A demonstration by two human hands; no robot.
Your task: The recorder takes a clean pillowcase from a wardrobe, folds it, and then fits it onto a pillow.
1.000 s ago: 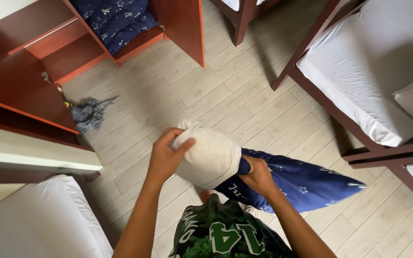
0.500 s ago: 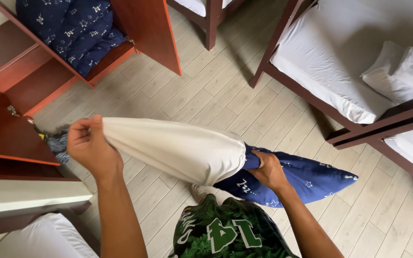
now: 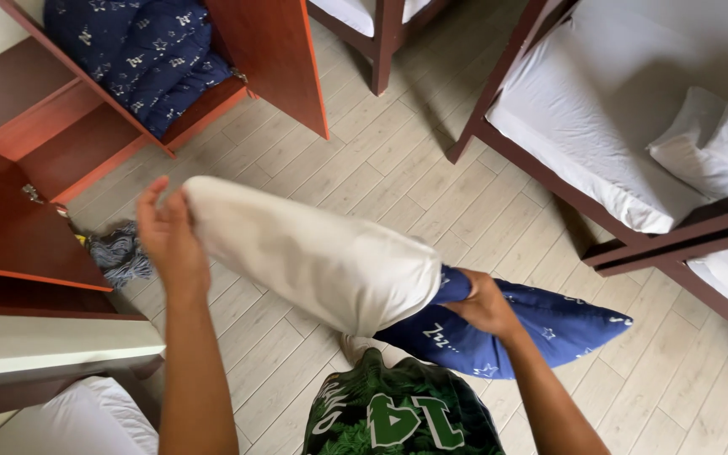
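A cream pillow (image 3: pixel 313 253) stretches across the middle of the view, above the wooden floor. My left hand (image 3: pixel 168 232) grips its far left end. One end of the pillow goes into a dark blue pillowcase with white star prints (image 3: pixel 541 329), which trails off to the right. My right hand (image 3: pixel 482 305) holds the pillowcase's opening where the pillow enters it. My green printed shirt (image 3: pixel 402 413) shows at the bottom.
A red-brown open cupboard (image 3: pixel 52 160) at the left holds folded blue starred bedding (image 3: pixel 141 50). A grey mop head (image 3: pixel 120 253) lies on the floor beside it. Bunk beds with white mattresses (image 3: pixel 634 126) and white pillows (image 3: pixel 705 143) stand at the right.
The pillow, bunched between both hands a second ago, is drawn out long. My left hand pulled its end to the left and up; my right hand stays at the pillowcase opening.
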